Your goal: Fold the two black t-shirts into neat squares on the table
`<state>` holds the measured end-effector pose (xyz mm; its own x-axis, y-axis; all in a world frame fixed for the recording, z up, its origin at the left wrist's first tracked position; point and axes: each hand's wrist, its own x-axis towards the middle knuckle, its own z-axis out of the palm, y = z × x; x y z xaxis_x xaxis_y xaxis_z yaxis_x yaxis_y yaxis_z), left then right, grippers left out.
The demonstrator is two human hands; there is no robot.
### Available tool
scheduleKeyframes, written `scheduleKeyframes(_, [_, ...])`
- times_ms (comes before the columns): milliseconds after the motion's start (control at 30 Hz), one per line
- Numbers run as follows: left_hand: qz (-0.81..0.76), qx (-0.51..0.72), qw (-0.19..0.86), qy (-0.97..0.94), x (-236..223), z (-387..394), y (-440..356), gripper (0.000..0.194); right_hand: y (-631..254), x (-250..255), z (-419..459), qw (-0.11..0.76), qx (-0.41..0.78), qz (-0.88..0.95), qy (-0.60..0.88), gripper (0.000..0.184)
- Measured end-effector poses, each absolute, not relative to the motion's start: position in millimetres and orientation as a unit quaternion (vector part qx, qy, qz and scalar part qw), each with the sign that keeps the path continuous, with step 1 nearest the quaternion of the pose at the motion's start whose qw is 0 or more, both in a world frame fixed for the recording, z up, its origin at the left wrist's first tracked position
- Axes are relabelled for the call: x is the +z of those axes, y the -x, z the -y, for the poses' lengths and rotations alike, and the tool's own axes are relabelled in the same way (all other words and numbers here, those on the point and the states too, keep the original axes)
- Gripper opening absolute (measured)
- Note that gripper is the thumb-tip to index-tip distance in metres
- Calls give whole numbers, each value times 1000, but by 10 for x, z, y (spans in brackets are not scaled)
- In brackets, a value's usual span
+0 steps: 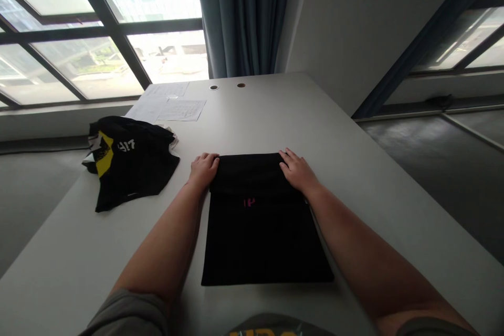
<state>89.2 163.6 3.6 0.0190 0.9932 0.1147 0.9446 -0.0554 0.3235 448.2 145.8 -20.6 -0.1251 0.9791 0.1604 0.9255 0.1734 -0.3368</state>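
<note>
A black garment, folded into a neat rectangle, lies flat in front of me. Its far part is turned over as a band, and a small piece of pink print shows just below that fold. My left hand rests at the far left corner of the cloth, its fingers laid along the edge. At the far right corner lies my right hand, fingers spread and touching the fabric. Neither hand visibly lifts the cloth.
A crumpled black shirt with yellow and white print lies at the left on the white table. Paper sheets are at the far left, near two cable holes. Windows and a blue curtain stand behind.
</note>
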Motion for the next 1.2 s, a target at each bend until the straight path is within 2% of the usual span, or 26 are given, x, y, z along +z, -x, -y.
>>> scheduleKeyframes(200, [-711, 157, 85, -681, 37, -1658, -886, 31, -4639, -182, -1565, 267, 93, 723, 631, 48])
scheduleKeyframes(433, [-665, 249, 132, -692, -3, -1696, -831, 18, -4664, -98, -1578, 367, 135, 717, 578, 38])
scheduleKeyframes(800, [-703, 278, 130, -642, 22, -1852, -803, 19, -4539, -109, -1923, 393, 119, 721, 558, 30])
scheduleKeyframes(1067, [-667, 317, 157, -655, -1, -1711, -666, 30, -4607, -136, -1694, 347, 135, 734, 568, 48])
scheduleKeyframes(1200, [-615, 351, 173, -685, -11, -1473, -597, 34, -4666, -139, -1486, 356, 142, 732, 564, 48])
